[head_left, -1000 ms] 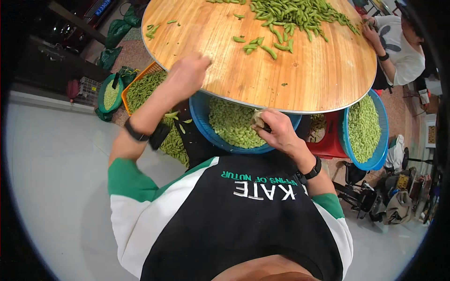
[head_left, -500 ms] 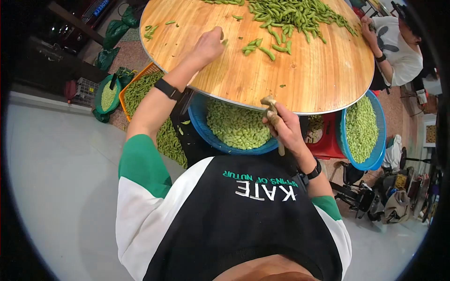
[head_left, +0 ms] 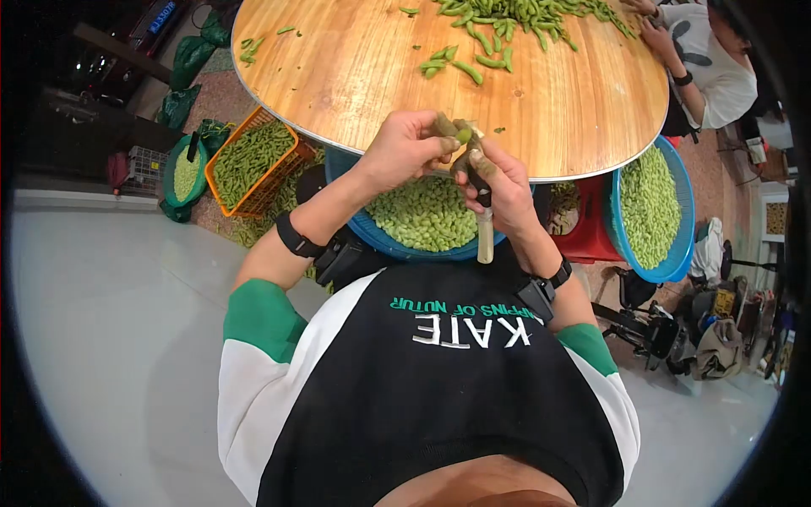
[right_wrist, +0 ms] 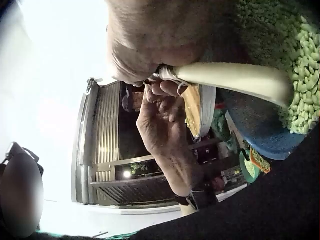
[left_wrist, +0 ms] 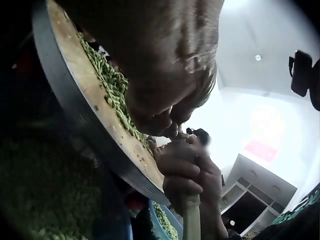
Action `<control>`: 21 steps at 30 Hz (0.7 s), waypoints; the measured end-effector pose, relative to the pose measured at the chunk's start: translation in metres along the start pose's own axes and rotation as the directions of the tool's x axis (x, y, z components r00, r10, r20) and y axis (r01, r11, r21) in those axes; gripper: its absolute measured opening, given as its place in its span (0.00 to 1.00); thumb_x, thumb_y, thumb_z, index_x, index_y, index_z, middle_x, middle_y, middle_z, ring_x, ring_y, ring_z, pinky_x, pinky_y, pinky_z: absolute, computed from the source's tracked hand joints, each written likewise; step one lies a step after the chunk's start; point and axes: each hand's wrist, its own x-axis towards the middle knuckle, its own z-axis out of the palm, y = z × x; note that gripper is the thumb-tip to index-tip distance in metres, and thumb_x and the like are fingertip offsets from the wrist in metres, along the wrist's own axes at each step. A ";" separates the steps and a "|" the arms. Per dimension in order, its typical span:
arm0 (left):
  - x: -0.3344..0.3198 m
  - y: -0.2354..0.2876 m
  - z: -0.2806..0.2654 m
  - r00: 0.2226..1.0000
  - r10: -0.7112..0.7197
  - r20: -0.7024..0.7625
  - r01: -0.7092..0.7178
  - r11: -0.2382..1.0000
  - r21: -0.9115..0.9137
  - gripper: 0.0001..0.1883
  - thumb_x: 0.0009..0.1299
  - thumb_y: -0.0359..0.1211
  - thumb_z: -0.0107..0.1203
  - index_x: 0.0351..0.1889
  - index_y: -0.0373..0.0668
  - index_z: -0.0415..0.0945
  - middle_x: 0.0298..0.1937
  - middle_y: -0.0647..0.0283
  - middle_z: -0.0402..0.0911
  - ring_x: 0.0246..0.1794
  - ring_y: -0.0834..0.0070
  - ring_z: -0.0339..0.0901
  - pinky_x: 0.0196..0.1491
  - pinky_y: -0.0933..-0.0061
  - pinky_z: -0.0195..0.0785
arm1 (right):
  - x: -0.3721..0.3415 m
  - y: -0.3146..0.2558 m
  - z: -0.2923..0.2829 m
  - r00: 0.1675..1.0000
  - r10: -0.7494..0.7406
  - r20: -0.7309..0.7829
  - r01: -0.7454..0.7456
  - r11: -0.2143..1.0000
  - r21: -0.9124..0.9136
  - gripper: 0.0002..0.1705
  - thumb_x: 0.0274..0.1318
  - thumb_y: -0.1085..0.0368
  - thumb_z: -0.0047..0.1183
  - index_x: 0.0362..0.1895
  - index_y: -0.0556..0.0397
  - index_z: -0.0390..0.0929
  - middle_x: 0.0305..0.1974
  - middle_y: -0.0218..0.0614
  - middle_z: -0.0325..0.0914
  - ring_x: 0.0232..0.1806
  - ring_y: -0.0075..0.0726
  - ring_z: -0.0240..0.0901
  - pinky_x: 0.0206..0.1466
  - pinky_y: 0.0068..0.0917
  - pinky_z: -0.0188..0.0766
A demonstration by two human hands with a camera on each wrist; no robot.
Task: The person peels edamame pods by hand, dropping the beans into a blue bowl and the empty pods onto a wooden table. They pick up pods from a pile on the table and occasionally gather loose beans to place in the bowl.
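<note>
In the head view my left hand [head_left: 404, 152] pinches a green bean pod [head_left: 463, 135] at its fingertips, over the near edge of the round wooden table [head_left: 372, 76]. My right hand [head_left: 500, 182] meets it there, its fingers curled round a tool with a pale handle [head_left: 485, 238]. That handle points down toward my body; the tool's working end is hidden among the fingers. Below both hands, a blue basket [head_left: 359, 226] holds shelled green beans [head_left: 422, 215]. In the right wrist view the pale handle [right_wrist: 235, 80] sticks out from my right hand [right_wrist: 155, 40].
Loose pods [head_left: 452, 68] lie on the table, with a larger pile [head_left: 515, 19] farther back. An orange crate [head_left: 279, 173] of pods stands at the left. Another blue basket [head_left: 686, 228] of beans is at the right, by a red stool [head_left: 591, 228]. Another person [head_left: 701, 59] sits across the right edge.
My left hand reached over the tabletop among the pods, then came back toward me with a pod to meet my right hand. The right hand keeps its hold on the tool.
</note>
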 end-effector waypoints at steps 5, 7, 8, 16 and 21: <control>-0.002 -0.001 0.007 0.997 0.051 -0.057 -0.049 0.998 0.036 0.03 0.67 0.27 0.55 0.33 0.38 0.73 0.25 0.71 0.74 0.23 0.89 0.67 0.23 0.85 0.58 | -0.005 0.003 -0.001 1.000 -0.006 0.001 0.006 0.998 0.061 0.19 0.68 0.65 0.39 0.61 0.55 0.65 0.30 0.31 0.71 0.23 0.18 0.59 0.19 0.14 0.58; -0.003 -0.003 0.009 0.993 0.097 -0.064 -0.095 0.995 0.032 0.03 0.67 0.27 0.54 0.33 0.38 0.73 0.25 0.71 0.73 0.22 0.88 0.67 0.22 0.85 0.58 | -0.005 0.005 -0.002 0.998 -0.054 -0.015 0.055 0.998 0.018 0.17 0.67 0.65 0.41 0.56 0.58 0.68 0.29 0.32 0.73 0.20 0.17 0.61 0.18 0.14 0.59; -0.003 -0.005 0.010 0.987 0.141 -0.071 -0.139 0.990 0.030 0.04 0.68 0.28 0.54 0.33 0.38 0.73 0.24 0.71 0.73 0.21 0.88 0.67 0.22 0.84 0.58 | -0.005 0.005 -0.002 0.999 -0.052 -0.015 0.053 0.998 0.019 0.17 0.67 0.65 0.41 0.56 0.58 0.68 0.29 0.32 0.73 0.20 0.17 0.61 0.18 0.14 0.59; 0.000 -0.012 0.000 0.987 -0.084 0.139 0.135 0.898 -0.418 0.02 0.67 0.27 0.54 0.33 0.39 0.74 0.24 0.67 0.75 0.16 0.84 0.65 0.18 0.82 0.56 | -0.009 0.003 -0.007 0.999 -0.034 0.026 0.031 0.993 0.116 0.20 0.64 0.70 0.43 0.60 0.57 0.67 0.28 0.31 0.72 0.21 0.16 0.60 0.19 0.13 0.58; -0.001 -0.026 0.003 0.932 -0.174 0.318 0.347 0.681 -0.646 0.03 0.68 0.28 0.52 0.33 0.39 0.73 0.23 0.66 0.74 0.15 0.82 0.64 0.17 0.82 0.55 | -0.013 0.015 -0.016 0.909 -0.384 0.161 0.397 0.685 -0.610 0.24 0.62 0.74 0.45 0.63 0.58 0.66 0.29 0.29 0.76 0.22 0.14 0.63 0.22 0.12 0.59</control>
